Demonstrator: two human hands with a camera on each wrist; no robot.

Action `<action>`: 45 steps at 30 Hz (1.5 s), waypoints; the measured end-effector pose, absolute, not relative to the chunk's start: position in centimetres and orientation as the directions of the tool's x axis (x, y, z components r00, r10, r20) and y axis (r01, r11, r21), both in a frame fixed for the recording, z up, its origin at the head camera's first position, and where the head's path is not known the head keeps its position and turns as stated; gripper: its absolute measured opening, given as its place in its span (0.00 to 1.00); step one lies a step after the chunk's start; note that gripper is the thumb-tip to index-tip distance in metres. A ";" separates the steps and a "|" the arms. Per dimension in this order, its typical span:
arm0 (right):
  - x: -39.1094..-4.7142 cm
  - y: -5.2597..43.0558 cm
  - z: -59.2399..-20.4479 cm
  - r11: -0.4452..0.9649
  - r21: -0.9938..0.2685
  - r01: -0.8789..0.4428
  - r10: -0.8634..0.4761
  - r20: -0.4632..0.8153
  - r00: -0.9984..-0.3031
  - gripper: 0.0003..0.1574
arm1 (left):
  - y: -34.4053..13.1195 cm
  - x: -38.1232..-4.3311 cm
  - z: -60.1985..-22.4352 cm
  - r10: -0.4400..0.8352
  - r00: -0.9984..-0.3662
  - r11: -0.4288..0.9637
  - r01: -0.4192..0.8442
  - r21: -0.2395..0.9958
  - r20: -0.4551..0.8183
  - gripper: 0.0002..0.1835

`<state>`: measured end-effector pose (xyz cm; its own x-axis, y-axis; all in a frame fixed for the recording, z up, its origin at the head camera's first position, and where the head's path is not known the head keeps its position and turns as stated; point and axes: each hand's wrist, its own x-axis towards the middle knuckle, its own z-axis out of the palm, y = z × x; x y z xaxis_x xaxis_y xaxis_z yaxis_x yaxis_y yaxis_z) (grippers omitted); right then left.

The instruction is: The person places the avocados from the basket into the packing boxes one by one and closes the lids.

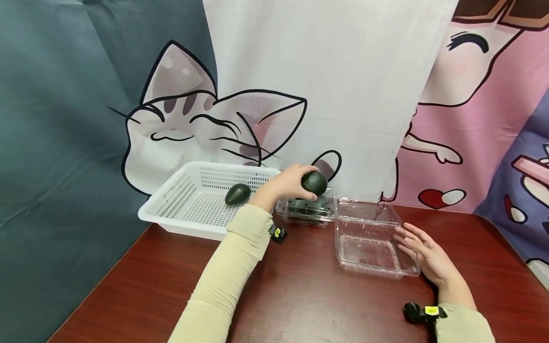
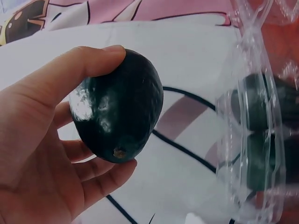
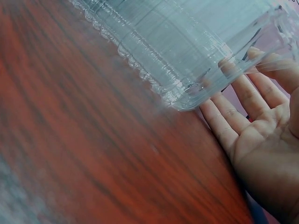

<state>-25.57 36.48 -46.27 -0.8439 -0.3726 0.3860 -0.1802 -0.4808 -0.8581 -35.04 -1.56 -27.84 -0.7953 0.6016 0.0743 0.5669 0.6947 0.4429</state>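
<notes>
My left hand (image 1: 288,185) holds a dark green avocado (image 1: 315,183) between thumb and fingers, raised over a closed clear plastic clamshell (image 1: 306,209). Dark green avocados show through that clamshell's wall in the left wrist view. To its right stands a second clear clamshell (image 1: 368,270), lid open toward the back, with no contents visible. Against the right side of this one rest the extended fingers of my right hand (image 1: 424,255); in the right wrist view the fingers lie along the plastic wall. Another avocado (image 1: 238,194) lies inside the white basket (image 1: 184,224).
The white perforated basket is at the back left of the reddish-brown wooden table (image 1: 309,295). A printed cloth backdrop (image 1: 351,95) hangs directly behind the basket and clamshells. My left forearm crosses in front of the basket's right end.
</notes>
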 end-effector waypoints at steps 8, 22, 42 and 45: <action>-25.5 36.5 -46.5 -0.494 -0.852 -0.175 -0.379 0.392 -0.838 0.30 | 0.0 -34.9 -28.8 0.635 -0.767 0.672 0.607 0.425 0.093 0.42; -25.8 36.7 -46.5 -0.521 -0.835 -0.175 -0.389 0.415 -0.822 0.30 | 1.6 -34.4 -29.3 0.645 -0.758 0.661 0.618 0.426 0.099 0.43; -25.8 36.5 -46.3 -0.460 -0.868 -0.188 -0.356 0.375 -0.856 0.28 | 4.1 -33.5 -30.5 0.682 -0.727 0.629 0.636 0.446 0.075 0.39; -25.8 36.5 -46.4 -0.484 -0.855 -0.185 -0.356 0.385 -0.851 0.29 | 4.6 -33.3 -30.8 0.683 -0.726 0.625 0.639 0.447 0.083 0.37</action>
